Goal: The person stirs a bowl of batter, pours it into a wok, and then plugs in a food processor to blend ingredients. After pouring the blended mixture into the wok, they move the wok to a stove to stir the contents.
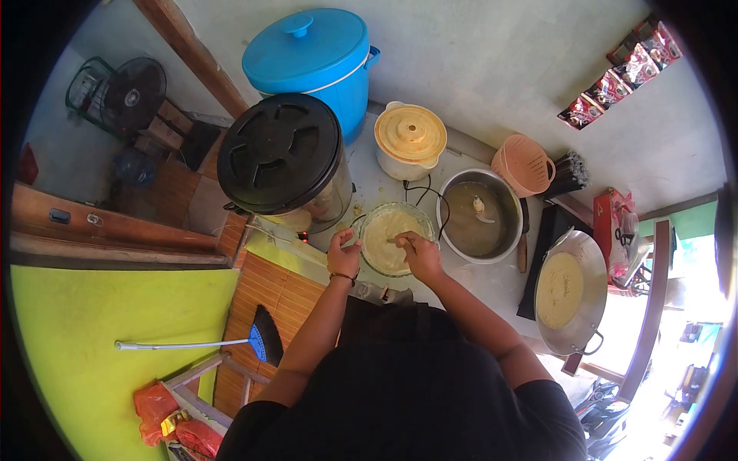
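A clear glass bowl (360,260) of pale, thick batter (380,234) stands at the counter's front, between my hands. Over the batter, my right hand (420,257) is closed, thumb and fingers pinched together; I cannot tell what small thing is in them. Just outside the bowl's left rim, my left hand (344,255) is raised with thumb and fingers apart, a dark bracelet on its wrist. Right of the bowl sits a metal pot (444,219) with cloudy liquid and a pale ladle-like utensil (481,210) in it.
Behind the bowl are a cream lidded pot (411,134), a black-lidded clear container (280,154) and a blue lidded bucket (307,54). To the right stand a pink basket (523,165) and a wok (590,307) of pale batter. A knife (523,250) lies beside the metal pot.
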A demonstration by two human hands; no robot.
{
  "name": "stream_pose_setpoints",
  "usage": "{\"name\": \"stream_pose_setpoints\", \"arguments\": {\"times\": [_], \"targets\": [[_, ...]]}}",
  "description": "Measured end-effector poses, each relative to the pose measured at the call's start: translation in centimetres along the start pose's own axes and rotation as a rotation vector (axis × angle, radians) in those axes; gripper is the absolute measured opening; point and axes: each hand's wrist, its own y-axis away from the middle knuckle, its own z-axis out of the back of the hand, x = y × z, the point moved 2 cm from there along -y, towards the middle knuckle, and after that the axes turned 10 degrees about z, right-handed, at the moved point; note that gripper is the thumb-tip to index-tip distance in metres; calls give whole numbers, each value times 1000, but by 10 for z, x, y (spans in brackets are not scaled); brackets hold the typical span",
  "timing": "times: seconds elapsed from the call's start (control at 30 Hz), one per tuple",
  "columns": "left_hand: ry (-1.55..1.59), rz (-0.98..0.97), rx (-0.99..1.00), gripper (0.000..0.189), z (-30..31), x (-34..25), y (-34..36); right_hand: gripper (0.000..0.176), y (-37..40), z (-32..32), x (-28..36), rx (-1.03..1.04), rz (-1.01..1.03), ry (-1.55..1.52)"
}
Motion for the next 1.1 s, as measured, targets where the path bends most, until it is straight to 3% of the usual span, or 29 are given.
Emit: {"name": "stream_pose_setpoints", "arguments": {"times": [0.17, 0.37, 0.77, 1.1], "targets": [[-37, 12, 6, 35, 3, -3, 0, 26, 4, 7, -4, 11, -443, -628], [-14, 28, 7, 35, 2, -3, 1, 22, 13, 28, 0, -60, -626, -871], [-21, 25, 25, 37, 3, 5, -5, 24, 26, 60, 4, -229, -452, -902], [-33, -44, 11, 37, 2, 11, -9, 24, 29, 68, 5, -273, -436, -960]]}}
